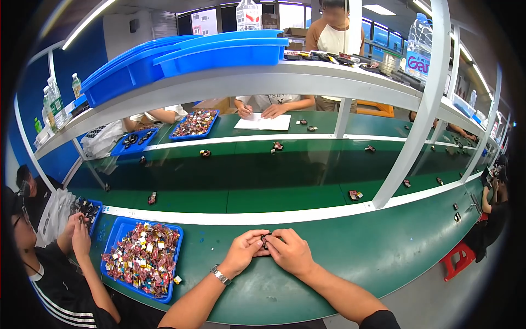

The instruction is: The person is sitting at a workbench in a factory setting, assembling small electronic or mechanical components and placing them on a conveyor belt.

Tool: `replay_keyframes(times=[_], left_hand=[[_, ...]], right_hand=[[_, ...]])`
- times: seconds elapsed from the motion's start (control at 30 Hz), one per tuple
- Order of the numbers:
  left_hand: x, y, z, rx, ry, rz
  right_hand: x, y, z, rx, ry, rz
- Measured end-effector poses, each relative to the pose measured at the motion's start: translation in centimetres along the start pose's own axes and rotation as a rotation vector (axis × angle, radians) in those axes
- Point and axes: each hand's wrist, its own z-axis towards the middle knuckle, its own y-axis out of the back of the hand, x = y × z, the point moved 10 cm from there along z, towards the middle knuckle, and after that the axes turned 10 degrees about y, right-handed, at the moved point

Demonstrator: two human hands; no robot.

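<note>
Close together above the green tabletop, my left hand [244, 253] and my right hand [293, 252] pinch a small dark part [265, 242] between their fingertips. The fingers cover most of it, so its exact kind cannot be made out. A metal-banded watch [221, 274] is on my left wrist. To the left of that wrist stands a blue tray [114, 234] heaped with small reddish circuit pieces [143, 255] that have white and yellow bits.
Beyond the green table [350, 263] runs a dark green conveyor belt [263, 170] carrying scattered small parts. A white shelf [230, 82] overhead holds blue trays [219, 57] and bottles. At left, a co-worker's hands [81, 237] work beside another blue tray. A red stool [457, 260] stands at right.
</note>
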Motion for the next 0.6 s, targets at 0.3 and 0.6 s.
replay_keyframes(times=[0.3, 0.6], left_hand=[[-0.1, -0.2, 0.0, -0.006, -0.004, -0.014], [0.0, 0.3, 0.1, -0.077, -0.06, 0.072]], right_hand=[[0.4, -0.2, -0.1, 0.015, 0.038, -0.039], [-3.3, -1.7, -1.4, 0.025, -0.363, 0.5]])
